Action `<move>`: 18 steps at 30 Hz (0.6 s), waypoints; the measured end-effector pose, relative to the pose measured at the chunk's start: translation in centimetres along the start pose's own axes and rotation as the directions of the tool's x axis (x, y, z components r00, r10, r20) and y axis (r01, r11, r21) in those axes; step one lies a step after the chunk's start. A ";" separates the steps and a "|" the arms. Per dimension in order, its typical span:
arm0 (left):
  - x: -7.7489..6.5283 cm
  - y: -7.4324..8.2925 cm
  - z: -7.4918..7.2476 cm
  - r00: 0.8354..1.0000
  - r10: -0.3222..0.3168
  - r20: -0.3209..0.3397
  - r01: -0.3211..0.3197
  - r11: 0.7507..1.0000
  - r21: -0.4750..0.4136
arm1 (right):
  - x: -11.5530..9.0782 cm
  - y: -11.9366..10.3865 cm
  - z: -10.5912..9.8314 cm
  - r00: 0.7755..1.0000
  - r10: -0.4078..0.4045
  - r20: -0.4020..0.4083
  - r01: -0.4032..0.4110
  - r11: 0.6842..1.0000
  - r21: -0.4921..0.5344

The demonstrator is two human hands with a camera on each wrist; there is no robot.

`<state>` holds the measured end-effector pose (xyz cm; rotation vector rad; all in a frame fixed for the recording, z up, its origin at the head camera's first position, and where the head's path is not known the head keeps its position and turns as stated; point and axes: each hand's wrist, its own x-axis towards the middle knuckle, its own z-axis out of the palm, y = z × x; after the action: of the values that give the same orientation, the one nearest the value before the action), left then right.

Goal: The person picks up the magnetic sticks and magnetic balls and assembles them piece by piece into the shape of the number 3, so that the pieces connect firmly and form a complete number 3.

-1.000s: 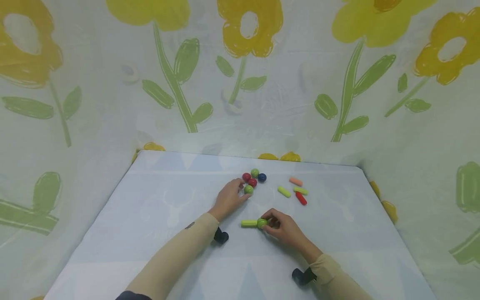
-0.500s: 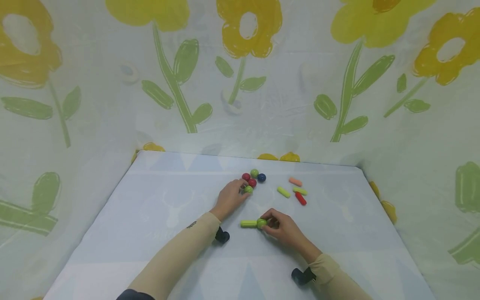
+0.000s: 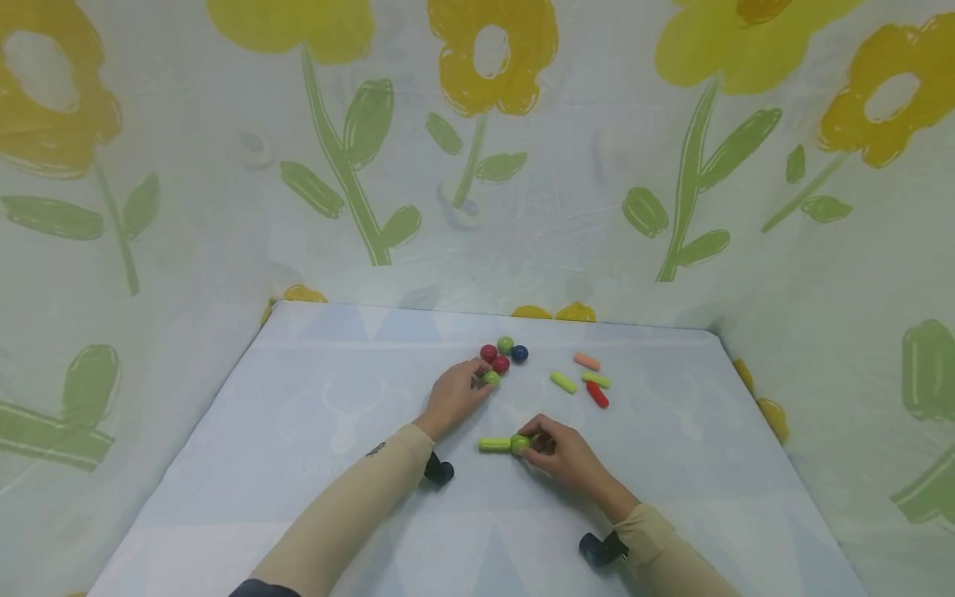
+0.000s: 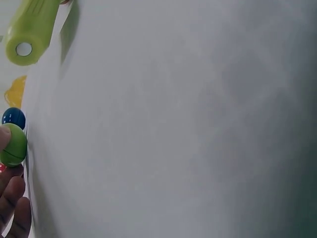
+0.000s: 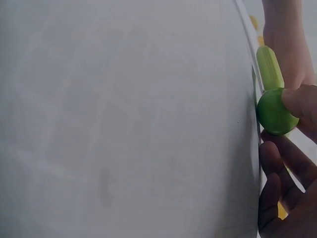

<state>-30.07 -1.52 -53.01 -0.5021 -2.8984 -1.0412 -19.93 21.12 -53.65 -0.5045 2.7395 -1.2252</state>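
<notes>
My left hand [image 3: 455, 396] pinches a small green ball [image 3: 491, 378] between thumb and fingers, at the near end of a cluster of balls. In the left wrist view, thumb and fingertips hold that green ball [image 4: 14, 146] in front of a dark blue ball [image 4: 14, 118]. Lower on the table, my right hand [image 3: 567, 452] grips another green ball [image 3: 520, 445] between thumb and fingers. A lime-green handle [image 3: 494, 445] extends leftward from this ball, like a small maraca. The right wrist view shows the thumb over the ball [image 5: 275, 111], with the handle [image 5: 270, 67] beyond.
Two red balls [image 3: 488, 352], a further green ball [image 3: 506, 343] and the dark blue ball [image 3: 520, 353] lie beyond my left hand. Right of them are two lime-green sticks [image 3: 564, 382], an orange stick [image 3: 587, 361] and a red stick [image 3: 598, 394]. Flowered cloth [image 3: 567, 207] surrounds the table [image 3: 298, 414].
The green ball in my left hand has shifted slightly left, along with the fingers. My right hand stays in place on its ball and handle.
</notes>
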 end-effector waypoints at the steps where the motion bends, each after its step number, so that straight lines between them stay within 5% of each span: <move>1: 0.0 -0.1 0.0 1.000 0.006 -0.002 -0.006 1.000 0.001 | 0.0 0.0 0.0 1.000 -0.004 -0.001 0.004 1.000 -0.001; 18: -1.3 -1.1 -0.8 0.997 0.062 0.043 -0.062 0.998 -0.007 | 0.0 -0.3 -0.1 1.000 0.031 -0.003 -0.031 1.000 -0.005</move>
<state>-29.21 -3.19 -53.28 -0.6180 -2.8972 -1.0440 -19.87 20.97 -53.35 -0.4592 2.7427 -1.2136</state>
